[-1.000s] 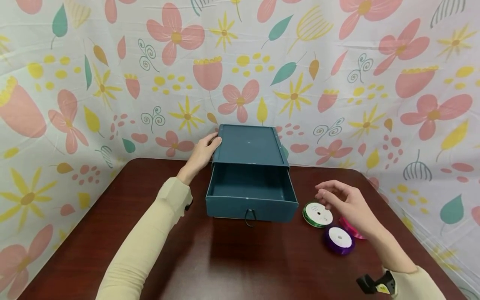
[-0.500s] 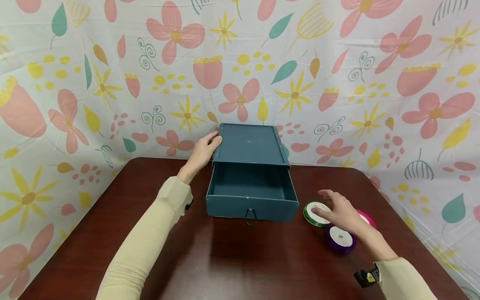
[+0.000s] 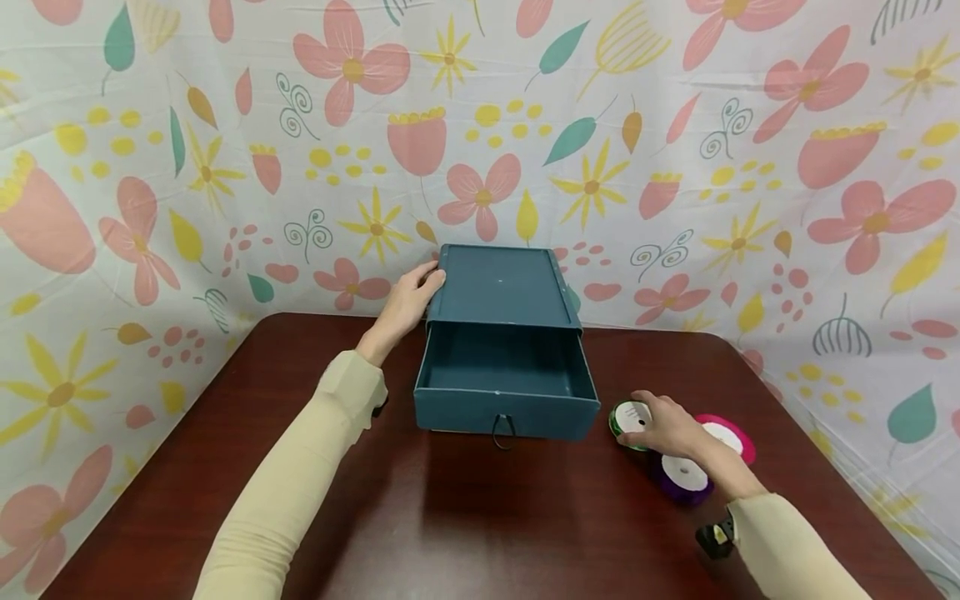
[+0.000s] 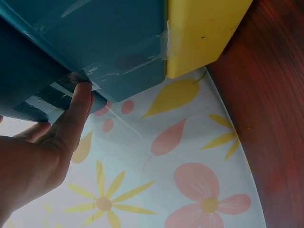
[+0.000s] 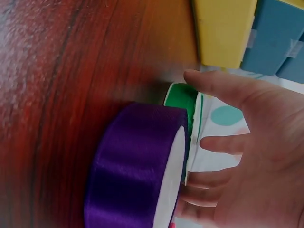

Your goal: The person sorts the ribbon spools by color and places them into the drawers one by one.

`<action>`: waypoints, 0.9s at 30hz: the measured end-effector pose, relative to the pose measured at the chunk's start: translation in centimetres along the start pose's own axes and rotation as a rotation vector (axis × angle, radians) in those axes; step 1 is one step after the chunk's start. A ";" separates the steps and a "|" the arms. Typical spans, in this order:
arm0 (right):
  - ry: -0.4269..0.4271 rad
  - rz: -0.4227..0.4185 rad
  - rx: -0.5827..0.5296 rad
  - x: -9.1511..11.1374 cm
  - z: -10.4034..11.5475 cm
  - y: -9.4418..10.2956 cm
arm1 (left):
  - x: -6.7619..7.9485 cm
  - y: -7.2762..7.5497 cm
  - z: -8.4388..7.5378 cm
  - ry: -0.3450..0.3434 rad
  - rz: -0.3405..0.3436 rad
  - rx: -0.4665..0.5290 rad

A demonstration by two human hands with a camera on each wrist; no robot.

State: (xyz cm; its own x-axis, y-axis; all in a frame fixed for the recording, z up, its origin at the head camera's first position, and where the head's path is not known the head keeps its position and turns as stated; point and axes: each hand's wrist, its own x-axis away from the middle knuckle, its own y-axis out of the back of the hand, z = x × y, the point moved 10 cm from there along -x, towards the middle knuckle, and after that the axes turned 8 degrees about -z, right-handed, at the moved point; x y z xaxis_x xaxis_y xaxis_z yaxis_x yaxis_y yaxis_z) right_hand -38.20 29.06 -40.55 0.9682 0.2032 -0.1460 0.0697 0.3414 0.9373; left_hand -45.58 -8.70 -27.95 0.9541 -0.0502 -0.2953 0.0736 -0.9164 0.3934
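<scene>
My left hand (image 3: 409,302) rests on the left side of the box (image 3: 501,285), fingers out. Right of the box lies the green ribbon (image 3: 631,413). My right hand (image 3: 672,428) reaches over it, thumb and fingers apart. It looks light but slippery; pinching its rim seems best.
</scene>
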 end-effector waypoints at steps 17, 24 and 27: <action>0.025 -0.034 0.045 -0.5 0.4 -0.4 | 0.0 -0.1 0.2 -0.005 0.006 0.001; 0.041 -0.071 0.031 -0.6 1.3 0.5 | 0.0 -0.1 0.1 -0.008 0.012 -0.006; 0.054 -0.095 0.041 -0.7 1.8 1.1 | -0.1 0.0 0.1 -0.006 0.012 0.003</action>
State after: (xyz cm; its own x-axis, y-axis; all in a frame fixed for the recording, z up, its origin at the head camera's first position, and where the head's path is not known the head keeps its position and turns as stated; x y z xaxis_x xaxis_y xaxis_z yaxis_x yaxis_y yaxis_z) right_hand -38.36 27.67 -38.87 0.9426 0.2208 -0.2505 0.1714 0.3241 0.9304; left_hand -45.71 -8.73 -28.03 0.9532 -0.0638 -0.2957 0.0609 -0.9170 0.3942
